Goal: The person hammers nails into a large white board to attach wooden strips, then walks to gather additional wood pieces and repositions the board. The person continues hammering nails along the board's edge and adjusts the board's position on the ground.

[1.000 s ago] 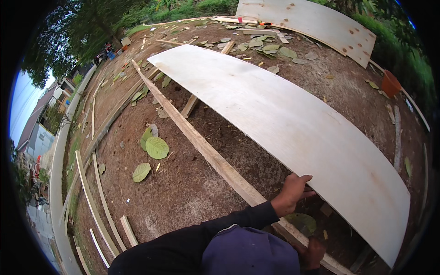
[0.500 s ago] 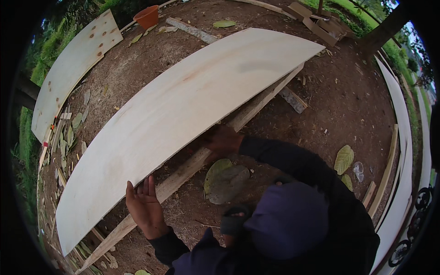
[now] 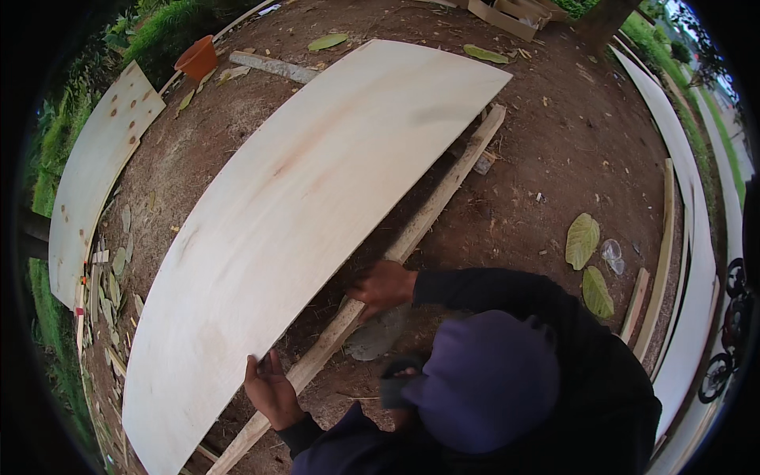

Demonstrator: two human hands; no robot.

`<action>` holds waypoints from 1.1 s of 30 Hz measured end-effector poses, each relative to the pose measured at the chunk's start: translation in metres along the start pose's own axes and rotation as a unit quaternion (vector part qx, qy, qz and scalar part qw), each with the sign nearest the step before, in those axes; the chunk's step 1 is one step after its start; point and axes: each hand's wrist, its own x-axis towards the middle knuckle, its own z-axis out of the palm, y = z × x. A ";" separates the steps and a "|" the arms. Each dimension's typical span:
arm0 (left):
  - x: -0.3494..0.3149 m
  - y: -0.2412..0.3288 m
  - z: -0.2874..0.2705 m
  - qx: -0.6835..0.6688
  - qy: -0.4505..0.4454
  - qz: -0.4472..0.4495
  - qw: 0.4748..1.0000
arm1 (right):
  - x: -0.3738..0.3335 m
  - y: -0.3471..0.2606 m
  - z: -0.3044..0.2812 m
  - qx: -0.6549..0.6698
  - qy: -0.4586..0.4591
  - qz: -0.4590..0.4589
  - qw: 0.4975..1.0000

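Observation:
A large pale plywood sheet [image 3: 293, 198] slants across the middle of the view, raised off the dirt along its near edge. My left hand [image 3: 273, 392] pinches that edge near its lower left part, thumb on top and fingers underneath. Below and alongside the sheet runs a long rough timber beam [image 3: 427, 214]. My right hand [image 3: 384, 285] grips the beam about midway, its fingers curled over the far side and partly in the sheet's shadow. A dark cloth-covered shape [image 3: 487, 380] at the lower right hides part of my body.
Another plywood sheet [image 3: 103, 190] with knots stands at the far left, near an orange pot [image 3: 196, 58]. A cardboard box [image 3: 507, 17] lies at the back. Timber strips [image 3: 657, 261] and long white sheets [image 3: 685, 317] line the right side. Dry leaves [image 3: 583, 240] dot the soil.
The view has shifted. More of the beam shows beyond the sheet's near edge. My right hand, partly covered by the sheet before, is now plainly visible on the beam; my left fingers have closed on the edge.

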 end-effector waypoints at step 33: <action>0.035 -0.052 -0.061 0.053 -0.003 -0.078 0.996 | 0.005 -0.036 0.010 0.011 0.120 -0.088 0.989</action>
